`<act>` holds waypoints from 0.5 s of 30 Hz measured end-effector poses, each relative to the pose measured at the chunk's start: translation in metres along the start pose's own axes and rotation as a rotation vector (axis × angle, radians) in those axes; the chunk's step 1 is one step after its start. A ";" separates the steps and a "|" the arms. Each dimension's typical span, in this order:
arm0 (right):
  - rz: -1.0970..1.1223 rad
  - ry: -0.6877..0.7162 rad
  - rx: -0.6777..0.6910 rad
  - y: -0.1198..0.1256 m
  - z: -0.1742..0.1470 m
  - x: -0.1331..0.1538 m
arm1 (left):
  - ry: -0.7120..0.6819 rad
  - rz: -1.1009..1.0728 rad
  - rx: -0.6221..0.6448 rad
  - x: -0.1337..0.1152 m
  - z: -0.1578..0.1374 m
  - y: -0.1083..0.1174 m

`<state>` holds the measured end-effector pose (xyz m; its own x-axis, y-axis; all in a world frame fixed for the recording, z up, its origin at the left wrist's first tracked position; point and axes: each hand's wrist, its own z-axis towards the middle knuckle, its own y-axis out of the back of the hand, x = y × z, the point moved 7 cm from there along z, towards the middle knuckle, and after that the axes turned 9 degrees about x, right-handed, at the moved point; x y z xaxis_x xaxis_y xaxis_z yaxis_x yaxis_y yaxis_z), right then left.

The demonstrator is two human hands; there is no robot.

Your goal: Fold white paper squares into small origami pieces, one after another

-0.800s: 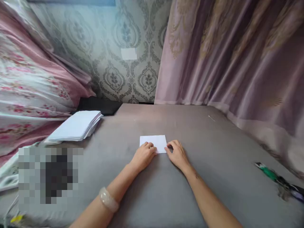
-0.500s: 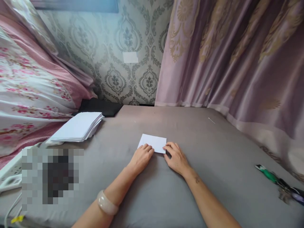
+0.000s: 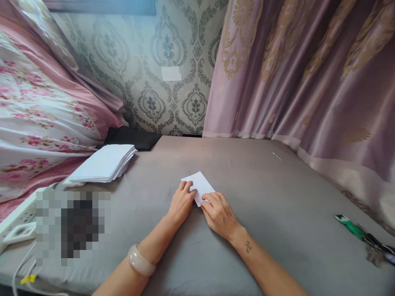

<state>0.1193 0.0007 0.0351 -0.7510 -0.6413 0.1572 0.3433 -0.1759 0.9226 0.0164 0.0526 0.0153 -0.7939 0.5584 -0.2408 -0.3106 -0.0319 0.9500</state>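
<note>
A small sheet of white paper [image 3: 201, 183], seemingly folded, lies turned at an angle on the grey cloth. My left hand [image 3: 181, 201] is at its left side, with bent fingers closed on the left edge. At the lower right corner, my right hand [image 3: 220, 213] pinches the paper between thumb and fingers. Parts of the paper's near edges are hidden under the fingers. A pale bangle [image 3: 141, 261] circles my left wrist.
A stack of white paper [image 3: 103, 163] lies at the left, before a black flat item [image 3: 132, 139]. A white power strip [image 3: 26, 209] is at the left edge, beside a blurred-out patch. A green-handled tool with keys [image 3: 354, 230] lies at the right. Curtains [image 3: 247, 102] hang behind.
The paper has turned clockwise, so a corner now points away from me. My right hand has moved nearer and to the left along with it; my left fingers have shifted on the left side.
</note>
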 end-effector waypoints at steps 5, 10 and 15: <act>0.185 -0.184 0.005 0.002 -0.006 -0.032 | 0.048 -0.152 -0.026 0.019 -0.003 -0.004; 0.294 -0.290 0.041 0.002 -0.019 -0.074 | -0.033 -0.362 -0.077 0.027 -0.004 -0.011; 0.285 -0.275 0.113 -0.001 -0.023 -0.077 | -0.131 -0.338 0.082 0.008 -0.002 -0.014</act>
<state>0.1898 0.0324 0.0142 -0.7628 -0.4263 0.4862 0.5069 0.0726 0.8590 0.0132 0.0564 0.0002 -0.5785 0.6276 -0.5210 -0.4966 0.2356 0.8354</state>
